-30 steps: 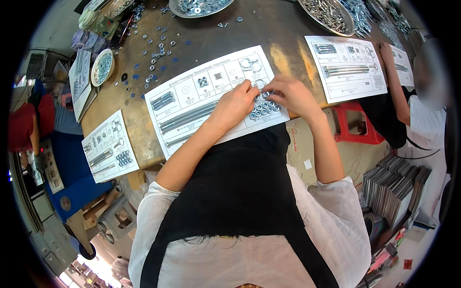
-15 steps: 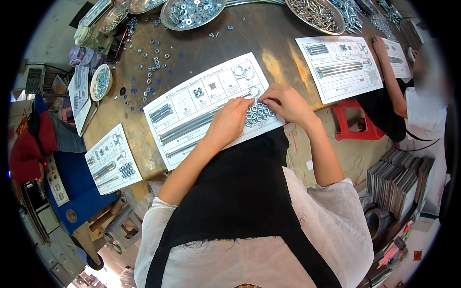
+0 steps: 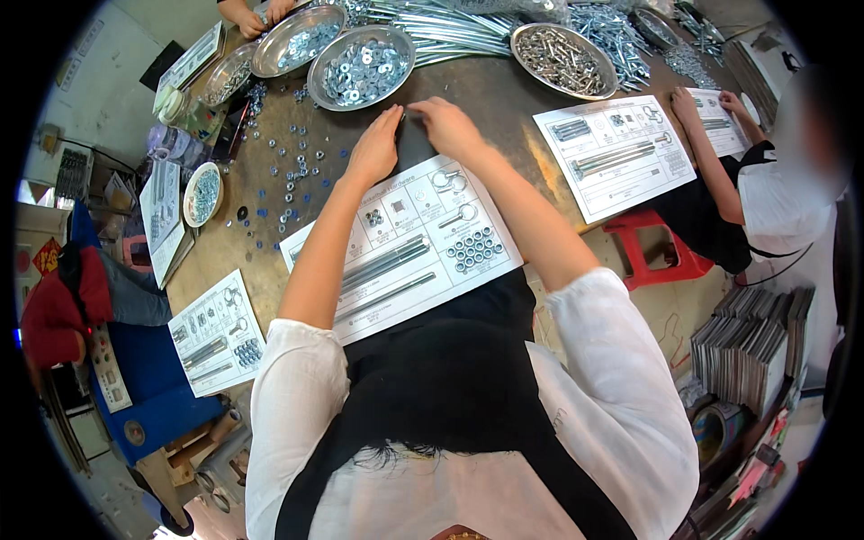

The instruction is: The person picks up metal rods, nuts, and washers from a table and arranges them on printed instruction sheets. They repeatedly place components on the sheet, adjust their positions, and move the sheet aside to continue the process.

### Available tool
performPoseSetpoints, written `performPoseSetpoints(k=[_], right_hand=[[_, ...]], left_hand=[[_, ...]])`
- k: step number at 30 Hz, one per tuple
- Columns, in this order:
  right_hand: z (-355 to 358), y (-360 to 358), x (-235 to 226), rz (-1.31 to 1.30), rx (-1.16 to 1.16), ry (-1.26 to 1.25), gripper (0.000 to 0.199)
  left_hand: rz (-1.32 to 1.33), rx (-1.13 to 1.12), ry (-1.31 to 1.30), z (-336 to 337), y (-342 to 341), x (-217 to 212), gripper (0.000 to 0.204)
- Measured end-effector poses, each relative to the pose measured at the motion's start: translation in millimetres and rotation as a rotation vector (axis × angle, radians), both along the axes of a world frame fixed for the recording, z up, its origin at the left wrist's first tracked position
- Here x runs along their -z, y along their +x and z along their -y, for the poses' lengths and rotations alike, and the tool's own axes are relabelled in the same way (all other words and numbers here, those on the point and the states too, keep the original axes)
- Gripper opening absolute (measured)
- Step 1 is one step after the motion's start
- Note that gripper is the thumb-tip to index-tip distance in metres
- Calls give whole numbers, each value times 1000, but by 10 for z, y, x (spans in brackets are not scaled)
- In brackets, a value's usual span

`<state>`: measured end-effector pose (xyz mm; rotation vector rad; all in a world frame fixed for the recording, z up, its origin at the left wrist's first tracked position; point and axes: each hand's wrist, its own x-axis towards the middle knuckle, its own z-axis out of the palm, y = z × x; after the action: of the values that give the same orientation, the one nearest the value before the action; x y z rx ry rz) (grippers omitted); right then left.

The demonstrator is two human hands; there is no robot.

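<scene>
Both my hands are reaching past the far edge of a white printed sheet on the table. My left hand has its fingers stretched forward and close together. Beside it, my right hand points its fingers inward, tips near the left fingertips. Any small part between the tips is too small to make out. Just beyond them sits a metal bowl of washers. On the sheet, steel nuts lie grouped at the right, next to pictures of long bolts; my left forearm hides part of it.
Loose nuts are scattered left of the sheet. A bowl of small metal parts and long rods lie at the back. Another printed sheet is at right, near a co-worker's arm and a red stool.
Both hands have left the nuts on the sheet and moved away from me, to the tabletop before the washer bowl. The view has shifted, showing more of the table's far side.
</scene>
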<state>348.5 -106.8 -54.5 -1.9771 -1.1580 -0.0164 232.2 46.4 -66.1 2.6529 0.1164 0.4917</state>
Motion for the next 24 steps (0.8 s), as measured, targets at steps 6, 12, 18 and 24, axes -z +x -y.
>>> performPoseSetpoints(k=[6,12,18,24], right_hand=[[-423,1,278,39,15,-29,11],[-258,-130,229,40,-17,-58,10],[-100,-138,75,-302,24,39,16],[328,-526,-104,-439,13,66,19]], left_hand=[[-65,-95,73,53,-141,19,36],[-48,-184,-59,152,-342,-87,11],[-130,-241,-232,67,-376,-189,14],[-197,-306,-347,239,-914,-415,16]])
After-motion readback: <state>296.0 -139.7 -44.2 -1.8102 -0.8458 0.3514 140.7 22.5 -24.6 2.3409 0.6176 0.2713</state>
